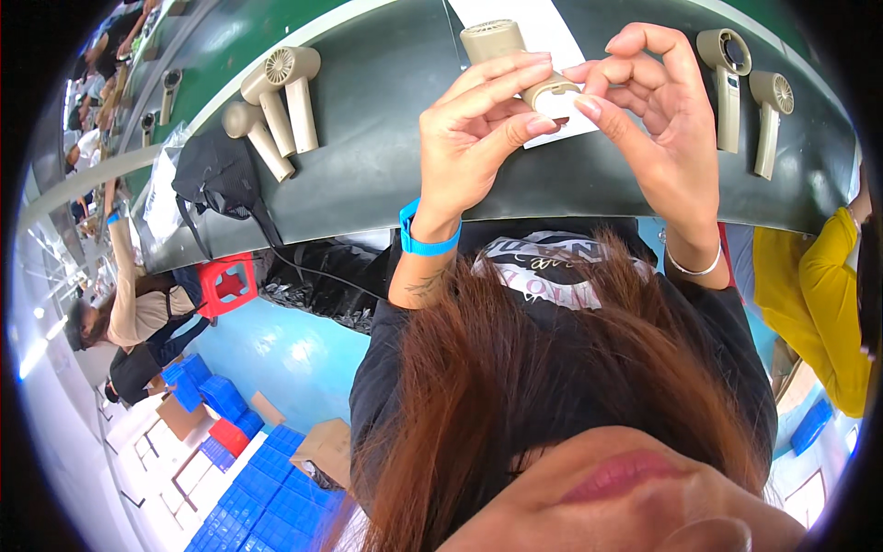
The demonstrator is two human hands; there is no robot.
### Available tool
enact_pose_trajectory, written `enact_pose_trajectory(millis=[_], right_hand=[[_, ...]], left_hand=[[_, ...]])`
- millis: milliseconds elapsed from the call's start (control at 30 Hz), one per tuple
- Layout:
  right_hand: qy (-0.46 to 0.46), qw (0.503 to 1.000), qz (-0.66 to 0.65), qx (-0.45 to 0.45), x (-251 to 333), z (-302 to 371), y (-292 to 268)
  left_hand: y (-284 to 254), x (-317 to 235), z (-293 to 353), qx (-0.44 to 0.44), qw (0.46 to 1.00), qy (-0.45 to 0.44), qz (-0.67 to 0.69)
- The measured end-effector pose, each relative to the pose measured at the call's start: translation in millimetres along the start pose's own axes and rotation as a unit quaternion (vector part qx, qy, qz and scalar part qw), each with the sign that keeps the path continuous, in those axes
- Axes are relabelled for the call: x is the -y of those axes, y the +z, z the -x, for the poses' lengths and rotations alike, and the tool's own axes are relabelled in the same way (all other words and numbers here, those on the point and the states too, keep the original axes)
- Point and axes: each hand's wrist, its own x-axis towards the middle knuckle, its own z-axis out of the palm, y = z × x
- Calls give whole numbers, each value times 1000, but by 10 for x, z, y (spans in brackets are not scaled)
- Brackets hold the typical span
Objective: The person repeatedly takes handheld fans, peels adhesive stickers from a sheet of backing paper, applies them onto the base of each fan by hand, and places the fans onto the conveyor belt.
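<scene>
My left hand, with a blue wristband, and my right hand, with a thin silver bracelet, meet over a dark conveyor belt. Between them is a beige hand-held fan. Its round head points away from me, and its handle end sits between the fingertips of both hands. My left fingers wrap the handle. My right thumb and forefinger pinch the handle's end. A white sheet lies on the belt under the fan.
More beige fans lie on the belt: two at the left and two at the right. A black bag and a red stool are at the left. Blue crates are stacked on the floor. A yellow-sleeved person stands at the right.
</scene>
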Motion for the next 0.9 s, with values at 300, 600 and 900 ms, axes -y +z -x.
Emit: enact_pose_trajectory(millis=[300,600,900], right_hand=[[3,1000,14,-17,0,14,39],[-27,998,54,-26,-9,44,38],[-55,972,227,-3,65,12,7]], left_hand=[[55,-64,2,-23,999,-22,3],[219,-33,31,-68,997,14,-18],[202,-48,75,-69,997,-10,-14]])
